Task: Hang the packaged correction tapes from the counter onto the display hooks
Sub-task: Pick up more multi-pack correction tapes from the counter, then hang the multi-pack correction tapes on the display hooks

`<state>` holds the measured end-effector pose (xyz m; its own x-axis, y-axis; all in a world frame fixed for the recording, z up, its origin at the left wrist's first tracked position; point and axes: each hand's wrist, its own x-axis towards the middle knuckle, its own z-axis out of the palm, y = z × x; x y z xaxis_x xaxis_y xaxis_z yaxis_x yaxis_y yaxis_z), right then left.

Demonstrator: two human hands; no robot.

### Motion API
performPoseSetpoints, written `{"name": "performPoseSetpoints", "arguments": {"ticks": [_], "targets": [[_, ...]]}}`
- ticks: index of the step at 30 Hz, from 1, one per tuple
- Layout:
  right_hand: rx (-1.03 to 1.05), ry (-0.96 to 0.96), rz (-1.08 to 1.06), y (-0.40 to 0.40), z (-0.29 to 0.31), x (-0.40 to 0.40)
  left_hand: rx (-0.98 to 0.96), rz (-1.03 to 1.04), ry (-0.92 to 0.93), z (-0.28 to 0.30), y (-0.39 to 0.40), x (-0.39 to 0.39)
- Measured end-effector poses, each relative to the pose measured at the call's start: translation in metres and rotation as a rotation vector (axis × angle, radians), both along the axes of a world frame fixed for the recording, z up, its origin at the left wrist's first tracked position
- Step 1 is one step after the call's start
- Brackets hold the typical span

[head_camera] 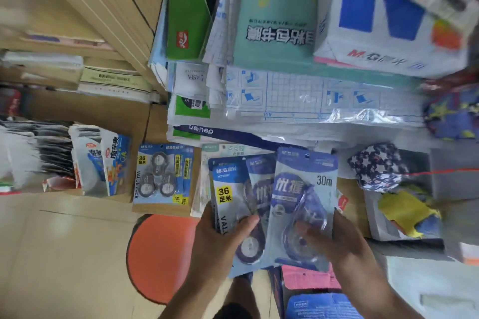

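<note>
Several tape packs (259, 204) lower centre: left hand (220, 238) clamps fan, right hand (334, 238) pinches front pack (303, 204). Light, slick film; hold by card top w/ hole.

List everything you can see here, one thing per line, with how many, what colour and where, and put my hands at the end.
30m correction tape pack: one, blue, frontmost in the hands.
36 value pack: one, blue with yellow label, in the left hand's fan.
Middle pack: one, blue, between those two.
Three-roll pack: one, blue, lying flat on the counter, left.
Book-cover film sheets: a stack, clear and blue, behind.
M&G box: one, white and blue, top right.
Stool: one, orange, below the counter.
Star-print pouch: one, navy, right.
Left hand: holding the fanned packs.
Right hand: gripping the 30m pack.
</note>
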<state>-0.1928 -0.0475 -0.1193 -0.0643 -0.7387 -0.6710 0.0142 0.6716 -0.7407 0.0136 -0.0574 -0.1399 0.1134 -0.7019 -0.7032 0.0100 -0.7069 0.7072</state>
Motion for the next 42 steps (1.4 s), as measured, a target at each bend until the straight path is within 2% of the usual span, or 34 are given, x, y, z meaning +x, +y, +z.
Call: {"name": "performPoseSetpoints", "arguments": {"ticks": [4,12,16,18,23,26,31,35,37,42], "targets": [[-0.139,0.028,0.006,-0.008,0.075,-0.001,-0.051,0.1,0.048,0.073,-0.002,-0.024],[-0.147,-0.005,0.024,-0.012,0.235,-0.034,-0.069,0.249,0.117,0.227,-0.011,-0.08],[-0.167,-0.167,-0.175,-0.006,0.294,-0.061,-0.108,0.308,0.193,0.295,-0.004,-0.112],[-0.218,-0.121,-0.247,-0.003,0.308,-0.072,-0.136,0.294,0.188,0.321,-0.003,-0.127],[-0.314,-0.129,-0.282,-0.008,0.351,-0.09,-0.148,0.311,0.16,0.363,-0.009,-0.154],[-0.395,-0.134,-0.311,-0.012,0.375,-0.089,-0.192,0.237,0.18,0.388,-0.016,-0.163],[-0.537,-0.079,-0.351,-0.026,0.412,-0.084,-0.319,0.095,0.275,0.432,-0.03,-0.16],[-0.668,-0.12,-0.35,-0.039,0.45,-0.061,-0.455,0.049,0.392,0.461,-0.045,-0.13],[-0.749,-0.119,-0.351,-0.051,0.471,-0.043,-0.448,0.038,0.437,0.46,-0.077,-0.11],[-0.944,-0.121,-0.349,-0.085,0.523,-0.005,-0.322,-0.1,0.283,0.405,-0.209,-0.061]]}}
